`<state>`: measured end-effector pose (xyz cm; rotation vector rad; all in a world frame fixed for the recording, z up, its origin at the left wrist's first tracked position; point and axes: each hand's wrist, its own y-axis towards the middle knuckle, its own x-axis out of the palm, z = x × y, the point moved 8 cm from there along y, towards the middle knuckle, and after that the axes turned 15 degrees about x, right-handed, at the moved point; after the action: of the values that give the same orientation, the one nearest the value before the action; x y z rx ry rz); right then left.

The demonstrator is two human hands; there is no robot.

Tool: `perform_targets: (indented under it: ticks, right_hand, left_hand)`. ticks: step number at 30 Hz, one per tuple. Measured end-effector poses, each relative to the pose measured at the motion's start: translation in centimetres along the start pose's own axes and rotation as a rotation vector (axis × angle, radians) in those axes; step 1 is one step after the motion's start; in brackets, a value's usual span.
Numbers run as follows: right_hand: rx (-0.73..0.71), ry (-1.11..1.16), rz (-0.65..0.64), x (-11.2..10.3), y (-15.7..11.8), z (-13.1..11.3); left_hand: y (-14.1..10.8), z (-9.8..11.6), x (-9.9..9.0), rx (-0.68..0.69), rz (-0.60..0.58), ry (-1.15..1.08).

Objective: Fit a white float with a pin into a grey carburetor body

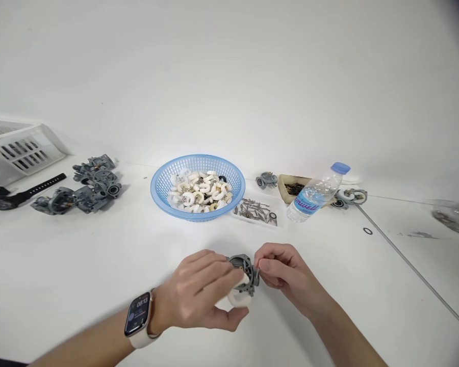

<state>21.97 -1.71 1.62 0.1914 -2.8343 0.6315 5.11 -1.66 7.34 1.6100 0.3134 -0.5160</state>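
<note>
My left hand point(206, 290), with a smartwatch on its wrist, holds a grey metal carburetor body point(241, 262) at the front middle of the table. A white ring-shaped float point(239, 299) sits at the body's near side, under my left fingers. At the body's right edge, my right hand point(281, 267) pinches a small thin metal pin point(257, 272) between thumb and index finger. The far end of the pin is hard to make out against the body.
Behind the hands stand a blue basket point(156, 191) of white floats, a white tray point(281, 216) of metal pins, a beige box point(285, 192) and a tilted bottle point(309, 200). Grey carburetor bodies point(94, 188), a black watch point(3, 201) and a white basket point(51, 150) lie left; a black ring point(367, 231) lies right.
</note>
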Motion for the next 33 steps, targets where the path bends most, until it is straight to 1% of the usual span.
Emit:
perform_targets:
  ticks: [1, 2, 3, 8, 11, 15, 20, 24, 29, 33]
  right_hand:
    - [-0.012, -0.030, -0.021, 0.07, -0.07, -0.06]
    - [-0.023, -0.057, -0.032, 0.09, -0.14, -0.12]
    - [-0.033, -0.082, -0.037, 0.07, -0.21, -0.17]
    - [-0.060, -0.174, -0.042, 0.29, -0.46, -0.51]
    - [-0.057, -0.207, -0.044, 0.60, -0.46, -0.63]
    - [-0.047, -0.236, -0.042, 0.78, -0.37, -0.57]
    - [-0.047, -0.250, -0.047, 0.74, -0.43, -0.42]
    - [-0.071, -0.251, -0.074, 0.90, -0.60, -0.43]
    - [-0.089, -0.271, -0.033, 0.57, -0.63, -0.52]
    - [-0.042, -0.303, -0.048, 0.68, -0.50, -0.23]
  left_hand:
    - [-0.01, 0.52, 0.15, 0.078, -0.027, 0.037]
    - [-0.04, 0.82, 0.30, 0.123, -0.049, 0.054]
    - [-0.05, 0.89, 0.37, 0.134, -0.061, 0.055]
    - [0.29, 0.60, 0.15, 0.062, -0.039, 0.008]
    - [0.37, 0.70, 0.12, 0.054, -0.036, 0.007]
    - [0.20, 0.72, 0.27, 0.037, -0.043, 0.001]
    - [0.00, 0.39, 0.30, -0.017, -0.013, -0.049]
    - [-0.05, 0.24, 0.30, -0.034, 0.009, -0.074]
    - [-0.03, 0.31, 0.33, -0.037, 0.018, -0.089]
    - [-0.06, 0.32, 0.33, -0.034, 0.022, -0.080]
